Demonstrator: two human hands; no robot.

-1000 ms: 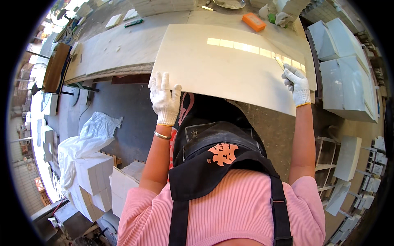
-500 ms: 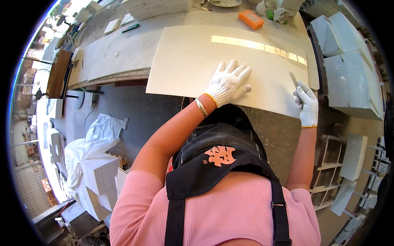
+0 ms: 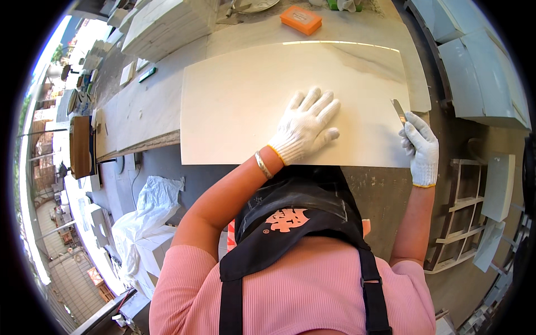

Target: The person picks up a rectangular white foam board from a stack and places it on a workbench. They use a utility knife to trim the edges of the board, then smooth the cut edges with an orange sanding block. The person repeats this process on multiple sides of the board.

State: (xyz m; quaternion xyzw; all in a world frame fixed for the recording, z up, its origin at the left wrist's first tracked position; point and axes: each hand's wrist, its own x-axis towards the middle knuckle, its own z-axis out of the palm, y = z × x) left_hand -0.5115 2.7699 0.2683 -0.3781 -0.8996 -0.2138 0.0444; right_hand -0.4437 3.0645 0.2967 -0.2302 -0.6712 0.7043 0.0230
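Observation:
A large, polished white stone slab (image 3: 240, 111), with greyish veining toward its far right corner, lies across the bench, its near edge in front of my apron. My left hand (image 3: 306, 124), in a white knitted glove, rests flat on the slab with fingers spread. At the slab's right edge, my gloved right hand (image 3: 421, 144) is closed around a thin, flat metal blade (image 3: 398, 111). The blade points up and away from me; its lower part is hidden in my fingers.
An orange box (image 3: 301, 20) sits on the bench (image 3: 137, 109) beyond the slab. Stacked pale slabs (image 3: 167, 30) stand at the far left. Large white blocks (image 3: 474, 78) are on the right, above a metal rack (image 3: 463, 206). Plastic sheeting (image 3: 151, 206) drapes boxes at lower left.
The slab's near edge, slanted before, now runs almost level. Its bright window reflection has shrunk to a thin strip along the far edge. Both hands keep their poses; the whole view has shifted.

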